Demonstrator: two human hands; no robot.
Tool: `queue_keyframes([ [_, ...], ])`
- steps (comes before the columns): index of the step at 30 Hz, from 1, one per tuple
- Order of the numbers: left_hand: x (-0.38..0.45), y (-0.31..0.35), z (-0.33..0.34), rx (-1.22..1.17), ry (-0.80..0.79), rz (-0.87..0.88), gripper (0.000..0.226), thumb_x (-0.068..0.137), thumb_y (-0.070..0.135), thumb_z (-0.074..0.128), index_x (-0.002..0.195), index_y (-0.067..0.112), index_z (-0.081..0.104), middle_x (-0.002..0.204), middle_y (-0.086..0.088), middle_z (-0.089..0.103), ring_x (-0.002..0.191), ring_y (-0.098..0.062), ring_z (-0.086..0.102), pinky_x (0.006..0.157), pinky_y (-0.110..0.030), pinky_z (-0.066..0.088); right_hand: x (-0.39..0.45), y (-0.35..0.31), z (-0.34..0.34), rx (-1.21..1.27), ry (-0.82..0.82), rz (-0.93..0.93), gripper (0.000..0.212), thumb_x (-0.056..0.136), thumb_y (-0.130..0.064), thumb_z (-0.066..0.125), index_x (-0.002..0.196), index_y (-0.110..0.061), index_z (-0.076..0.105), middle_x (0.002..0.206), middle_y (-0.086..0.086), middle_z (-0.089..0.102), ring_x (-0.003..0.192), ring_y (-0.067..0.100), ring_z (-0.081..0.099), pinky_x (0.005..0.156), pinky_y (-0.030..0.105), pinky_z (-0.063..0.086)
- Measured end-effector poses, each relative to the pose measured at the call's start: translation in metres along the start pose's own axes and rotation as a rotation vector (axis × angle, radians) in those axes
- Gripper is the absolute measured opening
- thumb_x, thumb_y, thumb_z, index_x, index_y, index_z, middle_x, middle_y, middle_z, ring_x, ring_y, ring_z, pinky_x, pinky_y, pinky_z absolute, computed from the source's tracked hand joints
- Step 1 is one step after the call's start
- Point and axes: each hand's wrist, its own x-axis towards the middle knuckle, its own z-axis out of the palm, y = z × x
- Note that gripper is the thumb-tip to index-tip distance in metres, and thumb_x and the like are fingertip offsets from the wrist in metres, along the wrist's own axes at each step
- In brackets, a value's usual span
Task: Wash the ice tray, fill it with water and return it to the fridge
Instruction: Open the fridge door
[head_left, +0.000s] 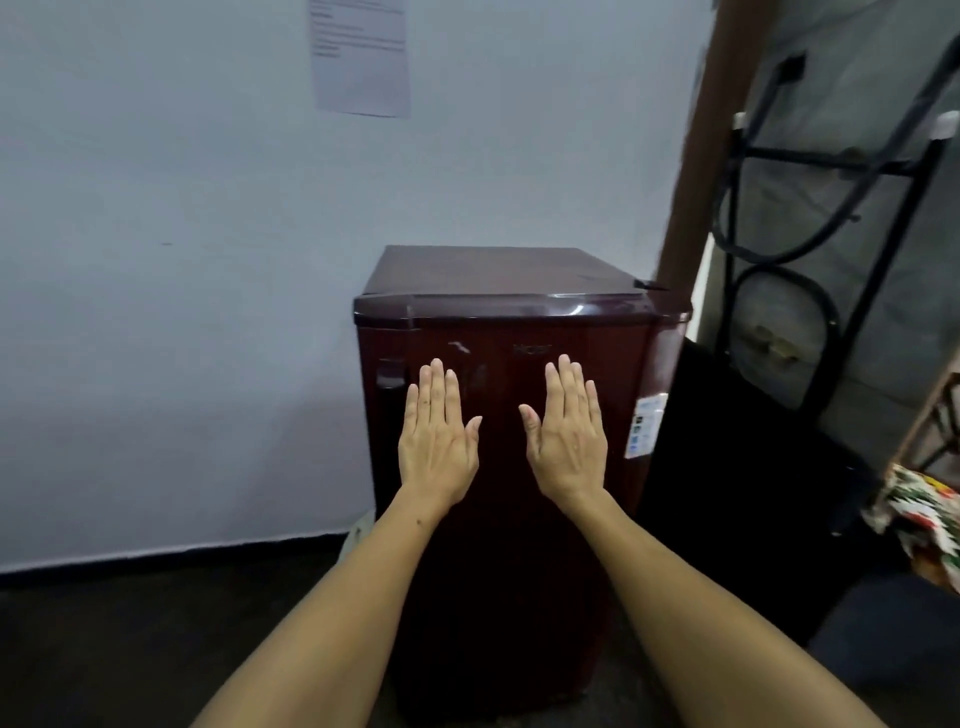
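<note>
A small dark maroon fridge (511, 322) stands against a pale wall with its door shut. Its recessed handle (389, 373) sits at the door's upper left edge. My left hand (439, 441) and my right hand (569, 441) are stretched out side by side in front of the door, backs up, fingers straight and together, holding nothing. Whether the palms touch the door I cannot tell. No ice tray is in view.
A sheet of paper (360, 54) hangs on the wall above. A black metal frame (831, 218) leans at the right past a brown post (711, 145). Patterned cloth (922, 519) lies at the right edge. The floor (156, 639) is dark.
</note>
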Motion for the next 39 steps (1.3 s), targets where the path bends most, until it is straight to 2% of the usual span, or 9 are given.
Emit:
queue_keyframes([
  [9, -0.001, -0.066, -0.014, 0.027, -0.027, -0.135, 0.07, 0.094, 0.044, 0.009, 0.148, -0.001, 0.01, 0.157, -0.02, 0.004, 0.146, -0.028, 0.0, 0.118, -0.04, -0.001, 0.014, -0.057, 0.044, 0.265, -0.161, 0.004, 0.069, 0.099, -0.05, 0.021, 0.148, -0.002, 0.026, 0.155, 0.014, 0.03, 0.146, 0.026, 0.022, 0.12, 0.034, 0.012],
  [13, -0.004, -0.085, -0.016, 0.029, -0.053, -0.154, 0.067, 0.097, 0.043, 0.014, 0.149, 0.0, 0.006, 0.157, -0.018, 0.001, 0.146, -0.026, -0.004, 0.119, -0.038, -0.004, 0.014, -0.079, 0.061, 0.42, -0.299, 0.136, 0.065, 0.101, -0.048, 0.03, 0.15, -0.006, 0.022, 0.151, 0.012, 0.037, 0.14, 0.028, 0.034, 0.115, 0.039, 0.029],
  [16, 0.004, -0.096, -0.013, 0.012, -0.076, -0.167, 0.065, 0.101, 0.039, 0.023, 0.149, 0.001, 0.002, 0.158, -0.016, -0.003, 0.146, -0.024, -0.008, 0.118, -0.036, -0.009, 0.018, -0.092, 0.075, 0.499, -0.423, 0.241, 0.062, 0.1, -0.051, 0.029, 0.146, -0.01, 0.031, 0.141, 0.011, 0.05, 0.127, 0.028, 0.05, 0.1, 0.041, 0.043],
  [21, 0.032, -0.108, -0.009, 0.0, -0.086, -0.13, 0.064, 0.101, 0.038, 0.022, 0.149, 0.003, 0.0, 0.158, -0.015, -0.005, 0.146, -0.024, -0.01, 0.117, -0.034, -0.011, 0.038, -0.116, 0.095, 0.738, -0.672, 0.471, 0.062, 0.096, -0.061, 0.033, 0.12, -0.009, 0.058, 0.113, 0.008, 0.063, 0.108, 0.026, 0.057, 0.083, 0.033, 0.041],
  [25, 0.061, -0.111, -0.005, -0.023, -0.063, -0.095, 0.064, 0.101, 0.037, 0.023, 0.149, 0.004, -0.002, 0.158, -0.014, -0.008, 0.146, -0.023, -0.012, 0.118, -0.035, -0.009, 0.046, -0.128, 0.109, 0.885, -0.605, 0.626, 0.066, 0.088, -0.069, 0.04, 0.113, -0.012, 0.062, 0.102, 0.0, 0.059, 0.097, 0.018, 0.056, 0.082, 0.03, 0.042],
  [29, 0.086, -0.108, 0.002, -0.027, -0.071, -0.029, 0.064, 0.101, 0.038, 0.023, 0.149, 0.004, -0.002, 0.158, -0.012, -0.01, 0.145, -0.022, -0.013, 0.118, -0.035, -0.009, 0.054, -0.138, 0.125, 0.93, -0.576, 0.642, 0.06, 0.091, -0.067, 0.034, 0.096, -0.014, 0.061, 0.107, 0.01, 0.066, 0.103, 0.027, 0.061, 0.083, 0.033, 0.045],
  [31, 0.101, -0.106, 0.003, -0.044, -0.063, 0.001, 0.064, 0.101, 0.04, 0.022, 0.149, 0.005, -0.002, 0.158, -0.012, -0.01, 0.146, -0.021, -0.013, 0.118, -0.034, -0.01, 0.056, -0.144, 0.128, 0.931, -0.591, 0.663, 0.066, 0.095, -0.062, 0.029, 0.107, -0.007, 0.063, 0.113, 0.012, 0.065, 0.104, 0.027, 0.06, 0.085, 0.034, 0.044],
  [34, 0.126, -0.107, 0.003, -0.051, -0.033, 0.024, 0.065, 0.101, 0.04, 0.022, 0.15, 0.004, -0.002, 0.158, -0.011, -0.009, 0.146, -0.021, -0.012, 0.118, -0.034, -0.009, 0.058, -0.147, 0.127, 0.895, -0.594, 0.592, 0.072, 0.097, -0.061, 0.017, 0.132, -0.011, 0.054, 0.128, 0.012, 0.059, 0.12, 0.03, 0.052, 0.098, 0.037, 0.037],
  [39, 0.144, -0.114, 0.016, -0.02, -0.055, 0.023, 0.064, 0.101, 0.04, 0.023, 0.15, 0.004, 0.003, 0.159, -0.011, 0.0, 0.146, -0.021, -0.007, 0.119, -0.035, -0.007, 0.063, -0.143, 0.139, 0.955, -0.549, 0.516, 0.064, 0.1, -0.054, 0.016, 0.14, -0.017, 0.049, 0.134, 0.01, 0.056, 0.13, 0.03, 0.046, 0.105, 0.036, 0.032],
])
